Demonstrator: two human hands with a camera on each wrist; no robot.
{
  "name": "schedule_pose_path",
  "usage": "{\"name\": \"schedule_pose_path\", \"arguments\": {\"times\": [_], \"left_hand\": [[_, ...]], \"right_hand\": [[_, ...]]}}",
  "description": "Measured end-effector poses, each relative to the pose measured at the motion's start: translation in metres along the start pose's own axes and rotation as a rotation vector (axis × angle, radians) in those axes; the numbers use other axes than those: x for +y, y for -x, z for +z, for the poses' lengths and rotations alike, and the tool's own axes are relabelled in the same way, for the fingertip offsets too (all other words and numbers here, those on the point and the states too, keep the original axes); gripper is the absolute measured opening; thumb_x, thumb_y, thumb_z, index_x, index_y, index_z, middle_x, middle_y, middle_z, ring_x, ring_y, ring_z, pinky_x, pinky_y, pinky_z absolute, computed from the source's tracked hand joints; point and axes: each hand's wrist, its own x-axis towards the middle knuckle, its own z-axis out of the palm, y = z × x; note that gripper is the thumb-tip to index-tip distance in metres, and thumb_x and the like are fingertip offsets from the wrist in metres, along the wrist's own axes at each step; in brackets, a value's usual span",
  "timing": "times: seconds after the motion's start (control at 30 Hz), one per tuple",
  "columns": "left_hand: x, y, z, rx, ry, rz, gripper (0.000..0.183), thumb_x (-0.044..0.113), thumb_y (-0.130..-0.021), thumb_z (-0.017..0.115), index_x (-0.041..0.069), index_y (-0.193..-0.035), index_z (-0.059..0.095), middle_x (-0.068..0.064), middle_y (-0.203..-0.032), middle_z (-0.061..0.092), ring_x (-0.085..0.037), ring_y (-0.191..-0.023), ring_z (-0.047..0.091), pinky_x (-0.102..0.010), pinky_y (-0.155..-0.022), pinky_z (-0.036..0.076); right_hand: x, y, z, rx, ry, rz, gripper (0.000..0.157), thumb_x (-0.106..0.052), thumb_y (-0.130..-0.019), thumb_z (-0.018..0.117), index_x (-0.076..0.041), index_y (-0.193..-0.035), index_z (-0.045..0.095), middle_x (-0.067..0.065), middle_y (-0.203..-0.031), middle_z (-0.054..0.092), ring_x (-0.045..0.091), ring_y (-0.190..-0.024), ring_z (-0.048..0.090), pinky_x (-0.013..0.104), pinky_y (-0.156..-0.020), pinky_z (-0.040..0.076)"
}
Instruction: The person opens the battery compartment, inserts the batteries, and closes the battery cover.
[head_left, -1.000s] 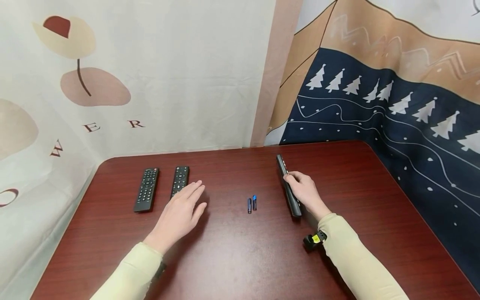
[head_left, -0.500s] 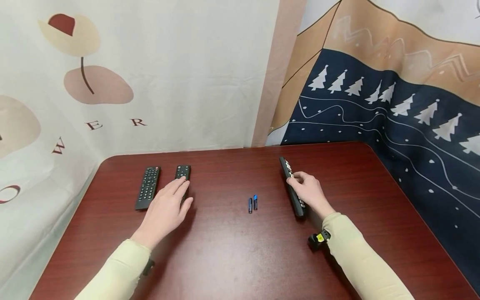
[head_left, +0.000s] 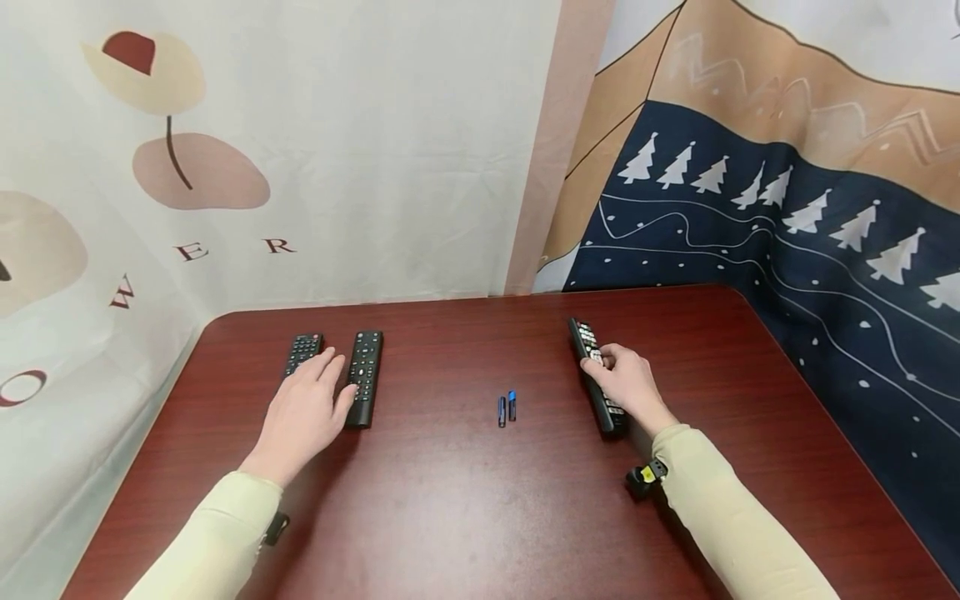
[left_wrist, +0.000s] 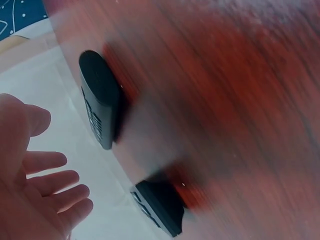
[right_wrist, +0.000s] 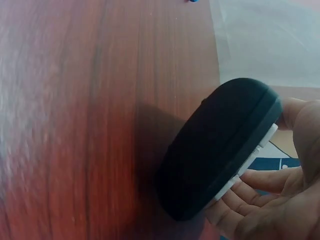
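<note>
My right hand (head_left: pixel 628 382) grips a black remote control (head_left: pixel 604 412) with pale buttons by its sides, thumb at the left edge. In the right wrist view that remote (right_wrist: pixel 220 145) is tilted, its button face turned toward the fingers. My left hand (head_left: pixel 302 414) is over the far-left remote (head_left: pixel 306 343) and hides its lower part. Its fingers are extended, and the left wrist view shows the hand (left_wrist: pixel 35 185) apart from both remotes there. Just right of the left hand lies a second black remote (head_left: pixel 366 367), buttons up.
Two small blue-and-black batteries (head_left: pixel 512 406) lie side by side mid-table. The dark red wooden table (head_left: pixel 450 500) meets a pale printed curtain (head_left: pixel 375 167) at the back. A navy curtain with white trees (head_left: pixel 750 225) borders the right side.
My left hand has moved left, from the second remote to the far-left one. In my right hand the remote has rolled so its buttons face up more, and it has shifted slightly right.
</note>
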Motion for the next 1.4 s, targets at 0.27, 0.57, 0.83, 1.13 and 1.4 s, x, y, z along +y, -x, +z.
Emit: {"name": "schedule_pose_path", "arguments": {"times": [0.27, 0.57, 0.83, 1.13, 1.4], "left_hand": [[-0.011, -0.001, -0.001, -0.041, -0.023, -0.098, 0.053, 0.021, -0.099, 0.061, -0.015, -0.137, 0.053, -0.035, -0.147, 0.047, -0.054, -0.132, 0.047, -0.066, -0.107, 0.040], [-0.023, -0.002, -0.001, -0.056, -0.042, -0.157, 0.053, 0.021, -0.100, 0.059, -0.017, -0.136, 0.051, -0.041, -0.143, 0.046, -0.059, -0.127, 0.046, -0.068, -0.104, 0.040], [-0.030, -0.002, 0.001, -0.083, -0.056, -0.219, 0.056, 0.022, -0.100, 0.059, -0.019, -0.136, 0.048, -0.043, -0.139, 0.044, -0.061, -0.120, 0.046, -0.070, -0.099, 0.042], [-0.035, -0.001, 0.003, -0.102, -0.064, -0.241, 0.056, 0.022, -0.099, 0.059, -0.019, -0.136, 0.047, -0.044, -0.136, 0.044, -0.061, -0.114, 0.048, -0.070, -0.095, 0.044], [-0.040, -0.006, 0.005, -0.105, -0.052, -0.265, 0.054, 0.021, -0.099, 0.059, -0.019, -0.134, 0.047, -0.043, -0.132, 0.046, -0.060, -0.111, 0.048, -0.070, -0.091, 0.045]], "right_hand": [[0.002, -0.003, -0.006, -0.009, 0.088, 0.005, 0.055, -0.033, -0.096, 0.063, 0.010, -0.131, 0.059, 0.027, -0.115, 0.067, 0.037, -0.097, 0.061, 0.049, -0.085, 0.052], [0.007, -0.006, -0.006, -0.008, 0.187, 0.021, 0.060, -0.035, -0.095, 0.066, 0.011, -0.133, 0.058, 0.030, -0.116, 0.064, 0.038, -0.097, 0.060, 0.052, -0.085, 0.053], [0.007, -0.005, -0.005, -0.009, 0.236, 0.065, 0.064, -0.036, -0.095, 0.067, 0.012, -0.136, 0.054, 0.030, -0.119, 0.060, 0.039, -0.098, 0.060, 0.053, -0.086, 0.054], [0.011, -0.005, -0.003, -0.018, 0.273, 0.090, 0.066, -0.037, -0.094, 0.070, 0.010, -0.137, 0.053, 0.029, -0.117, 0.058, 0.038, -0.095, 0.061, 0.052, -0.085, 0.055], [0.012, -0.006, -0.003, 0.011, 0.284, 0.075, 0.068, -0.038, -0.092, 0.072, 0.010, -0.136, 0.054, 0.029, -0.116, 0.058, 0.039, -0.096, 0.061, 0.053, -0.085, 0.055]]}}
